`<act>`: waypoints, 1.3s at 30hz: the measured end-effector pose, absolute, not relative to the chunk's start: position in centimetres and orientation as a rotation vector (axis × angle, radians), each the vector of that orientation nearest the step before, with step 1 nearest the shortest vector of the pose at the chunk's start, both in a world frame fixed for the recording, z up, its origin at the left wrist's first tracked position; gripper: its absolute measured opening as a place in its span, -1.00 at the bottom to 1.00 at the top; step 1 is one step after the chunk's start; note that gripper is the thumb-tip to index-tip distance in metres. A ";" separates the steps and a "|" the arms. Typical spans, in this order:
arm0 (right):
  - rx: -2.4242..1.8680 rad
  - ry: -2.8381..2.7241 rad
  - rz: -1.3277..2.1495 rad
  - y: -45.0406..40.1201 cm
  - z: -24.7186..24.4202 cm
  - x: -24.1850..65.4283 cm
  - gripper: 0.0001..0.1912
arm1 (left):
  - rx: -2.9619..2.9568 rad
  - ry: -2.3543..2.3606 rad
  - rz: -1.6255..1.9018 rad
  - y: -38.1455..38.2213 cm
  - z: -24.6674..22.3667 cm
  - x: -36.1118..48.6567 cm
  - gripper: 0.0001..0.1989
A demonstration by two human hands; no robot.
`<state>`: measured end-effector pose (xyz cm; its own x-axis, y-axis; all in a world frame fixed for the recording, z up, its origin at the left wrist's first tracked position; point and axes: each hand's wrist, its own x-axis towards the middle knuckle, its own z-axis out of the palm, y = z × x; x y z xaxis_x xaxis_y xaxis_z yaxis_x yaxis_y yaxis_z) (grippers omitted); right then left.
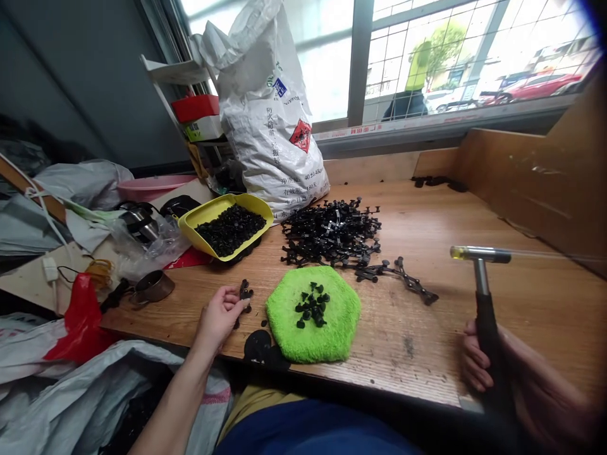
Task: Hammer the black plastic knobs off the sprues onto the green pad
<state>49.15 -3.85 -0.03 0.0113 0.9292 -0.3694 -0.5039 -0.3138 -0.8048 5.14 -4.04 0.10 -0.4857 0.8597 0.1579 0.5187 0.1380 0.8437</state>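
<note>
My left hand point(222, 315) is closed near the table's front edge, thumb and fingers pinching a small black plastic piece point(245, 292) with knobbed ends. To its right lies a bright green fuzzy hexagonal pad point(284, 309), with several small black mushroom-headed plugs point(313, 306) loose in its middle. At the far right, my right hand point(478, 363) wraps round the black handle of a hammer point(481, 265). The hammer stands upright above the table, its metal head fitted with a yellow tip pointing left. A flat black disc point(258, 344) lies between my left hand and the pad.
Behind the pad is a heap of black linked plastic parts point(332, 230), with a strand trailing right. A yellow scoop point(190, 230) full of black pieces stands left of it. A white sack point(270, 126) rises by the window. A metal cup point(154, 287) sits at left.
</note>
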 end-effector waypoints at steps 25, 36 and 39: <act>-0.906 -0.701 1.634 -4.6 0.2 49.5 -0.83 | 2.591 1.445 1.016 -6.1 2.2 13.5 -0.76; -0.815 -0.671 1.711 -4.4 0.0 49.7 -0.79 | 2.177 1.552 1.204 -4.9 3.5 12.7 -0.85; -0.809 -0.693 1.692 -4.5 0.0 49.7 -0.81 | 2.131 1.561 1.056 -1.8 4.2 13.2 -0.88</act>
<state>49.70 -4.46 0.02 -0.1838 0.9682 -0.1698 -0.5709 -0.2458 -0.7834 13.16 -1.77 4.16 0.1412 0.9127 0.3834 0.6954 -0.3671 0.6178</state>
